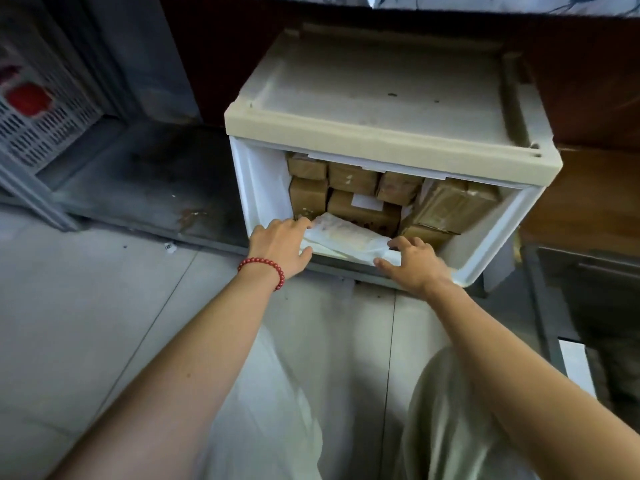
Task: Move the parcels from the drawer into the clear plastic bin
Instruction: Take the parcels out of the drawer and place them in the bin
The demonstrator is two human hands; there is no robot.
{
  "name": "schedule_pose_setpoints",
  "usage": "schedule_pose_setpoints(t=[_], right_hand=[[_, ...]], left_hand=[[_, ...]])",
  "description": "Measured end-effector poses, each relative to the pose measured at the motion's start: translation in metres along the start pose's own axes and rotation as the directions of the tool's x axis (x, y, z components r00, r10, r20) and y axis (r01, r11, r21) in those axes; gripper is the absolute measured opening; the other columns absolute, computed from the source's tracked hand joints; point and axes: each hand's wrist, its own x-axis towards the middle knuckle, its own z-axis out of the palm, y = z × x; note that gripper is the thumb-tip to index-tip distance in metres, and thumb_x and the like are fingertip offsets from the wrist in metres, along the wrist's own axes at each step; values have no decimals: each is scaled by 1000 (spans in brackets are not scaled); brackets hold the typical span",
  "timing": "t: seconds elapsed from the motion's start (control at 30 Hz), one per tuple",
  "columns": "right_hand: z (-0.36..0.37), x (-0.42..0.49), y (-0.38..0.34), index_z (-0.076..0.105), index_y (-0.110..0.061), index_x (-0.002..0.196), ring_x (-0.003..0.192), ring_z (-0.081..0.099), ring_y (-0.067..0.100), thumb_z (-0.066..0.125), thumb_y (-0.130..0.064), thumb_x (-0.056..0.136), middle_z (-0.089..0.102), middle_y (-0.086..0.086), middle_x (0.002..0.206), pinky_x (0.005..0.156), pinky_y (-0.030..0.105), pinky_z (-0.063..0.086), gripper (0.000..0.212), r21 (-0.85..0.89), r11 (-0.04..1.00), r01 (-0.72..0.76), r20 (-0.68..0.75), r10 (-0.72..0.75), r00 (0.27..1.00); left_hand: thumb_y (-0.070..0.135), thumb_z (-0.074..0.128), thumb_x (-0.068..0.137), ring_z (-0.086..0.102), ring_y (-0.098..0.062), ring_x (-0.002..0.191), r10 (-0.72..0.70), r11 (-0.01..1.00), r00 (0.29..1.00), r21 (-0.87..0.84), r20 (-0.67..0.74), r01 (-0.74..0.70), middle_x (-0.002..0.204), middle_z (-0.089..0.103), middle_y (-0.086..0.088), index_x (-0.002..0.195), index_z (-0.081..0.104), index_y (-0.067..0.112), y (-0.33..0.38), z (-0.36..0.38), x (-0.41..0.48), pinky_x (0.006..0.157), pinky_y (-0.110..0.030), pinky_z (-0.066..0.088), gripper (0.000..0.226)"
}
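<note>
Parcel (pixel 346 237) gripped between left hand (pixel 280 245) and right hand (pixel 417 265).

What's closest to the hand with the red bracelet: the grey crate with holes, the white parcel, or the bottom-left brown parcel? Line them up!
1. white parcel, at the front, gripped by the left hand.
2. brown parcel, just behind it, low on the left inside.
3. grey crate, far off to the left.
</note>
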Motion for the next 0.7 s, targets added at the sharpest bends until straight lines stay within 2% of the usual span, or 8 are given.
schedule_pose_setpoints(t=[0.23, 0.43, 0.53, 0.7], right_hand=[[24, 43, 11, 30, -30, 145, 134, 34, 36, 41, -60, 93, 42, 16, 145, 105, 46, 35, 60, 93, 995, -42, 100, 32, 994], [37, 62, 10, 28, -32, 145, 133, 33, 39, 35, -63, 93, 41, 15, 146, 107, 50, 26, 61, 10, 996, -85, 94, 84, 992], [38, 67, 11, 31, -32, 143, 133, 34, 37, 34, -64, 93, 45, 12, 144, 107, 50, 23, 59, 3, 997, -77, 90, 76, 993], [35, 68, 14, 36, -26, 142, 134, 34, 34, 41, -59, 93, 50, 10, 140, 110, 50, 21, 59, 92, 993, -75, 89, 66, 994]], left_hand=[[45, 47, 94, 49, -30, 115, -72, 997, 992, 5, 103, 72, 131, 52, -8, 138, 37, 23, 0, 36, 48, 86, -40, 41, 50], [57, 34, 94, 40, -32, 128, -162, 987, 968, 31, 193, 159, 139, 48, -10, 145, 27, 22, 1, 59, 70, 100, -46, 33, 62], [58, 34, 94, 42, -32, 127, -156, 988, 967, 18, 204, 155, 137, 50, -10, 143, 30, 22, 0, 63, 74, 100, -45, 33, 61], [54, 42, 94, 46, -32, 123, -124, 991, 973, -34, 196, 133, 136, 48, -11, 140, 35, 21, 3, 65, 76, 98, -43, 39, 57]])
